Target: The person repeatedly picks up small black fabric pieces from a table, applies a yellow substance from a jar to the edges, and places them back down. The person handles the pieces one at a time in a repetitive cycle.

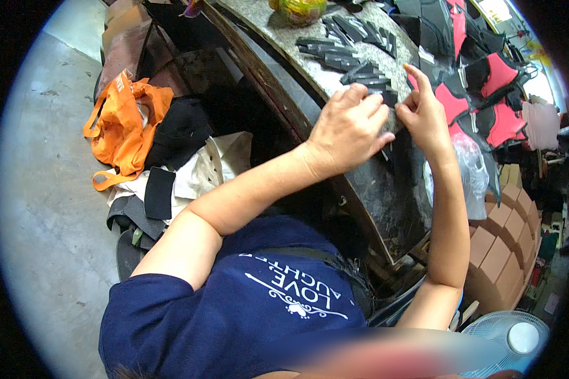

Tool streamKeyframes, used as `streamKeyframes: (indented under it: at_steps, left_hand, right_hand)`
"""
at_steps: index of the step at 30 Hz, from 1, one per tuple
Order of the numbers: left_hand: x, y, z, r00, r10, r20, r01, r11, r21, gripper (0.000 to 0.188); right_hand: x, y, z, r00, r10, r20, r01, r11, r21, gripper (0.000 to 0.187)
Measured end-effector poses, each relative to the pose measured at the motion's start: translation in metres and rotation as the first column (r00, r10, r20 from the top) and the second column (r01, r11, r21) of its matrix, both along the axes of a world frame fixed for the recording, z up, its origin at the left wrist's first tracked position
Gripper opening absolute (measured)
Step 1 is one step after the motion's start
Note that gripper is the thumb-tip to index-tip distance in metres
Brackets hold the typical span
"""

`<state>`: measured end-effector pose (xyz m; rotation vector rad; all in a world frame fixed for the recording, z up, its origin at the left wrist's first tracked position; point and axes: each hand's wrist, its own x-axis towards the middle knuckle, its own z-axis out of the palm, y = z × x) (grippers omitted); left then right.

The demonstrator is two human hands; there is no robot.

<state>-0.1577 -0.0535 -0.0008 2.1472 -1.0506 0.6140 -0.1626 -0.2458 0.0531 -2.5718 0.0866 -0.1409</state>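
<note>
Crumpled orange bag (123,142): pale item inside. Clear plastic bag (471,170): contents indistinct. Left hand (353,129): half open, thumb spread, over flat black strips (359,60) (piled on the mottled worktop (313,72)). Right hand (427,114): index raised, thumb near strips; grip cannot be determined.

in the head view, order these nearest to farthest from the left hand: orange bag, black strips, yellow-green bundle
1. Black strips: on the table, right by the left hand's fingers.
2. Yellow-green bundle: farther up the table, at the picture's top edge.
3. Orange bag: off to the left, away from the table.
</note>
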Motion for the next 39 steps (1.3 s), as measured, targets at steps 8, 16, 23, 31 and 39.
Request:
streamKeyframes:
  at_steps: [8, 16, 23, 31, 39]
  left_hand:
    - [-0.002, 0.001, -0.003, 1.0, 0.013, -0.016, -0.013, 1.0, -0.022, 0.051]
    - [-0.001, 0.002, -0.005, 0.997, -0.003, -0.082, 0.002, 1.0, -0.003, 0.052]
    - [-0.001, 0.003, -0.003, 0.996, -0.009, -0.089, 0.009, 1.0, -0.002, 0.052]
    - [-0.001, 0.002, -0.006, 0.998, 0.011, -0.06, -0.011, 1.0, 0.003, 0.054]
    - [0.002, -0.002, -0.013, 0.998, 0.064, 0.019, -0.064, 0.998, 0.005, 0.056]
  right_hand:
    - [0.098, 0.018, 0.056, 0.864, 0.365, 0.348, -0.286, 0.923, -0.258, 0.039]
    - [0.213, 0.081, 0.067, 0.678, 0.689, 0.257, -0.453, 0.666, -0.593, 0.029]
    - [0.224, 0.094, 0.078, 0.837, 0.522, -0.165, -0.475, 0.542, -0.693, 0.032]
    - [0.187, 0.081, 0.094, 0.786, 0.556, 0.271, -0.372, 0.775, -0.51, 0.036]
    - [0.075, 0.05, 0.111, 0.659, 0.623, 0.421, -0.492, 0.781, -0.384, 0.033]
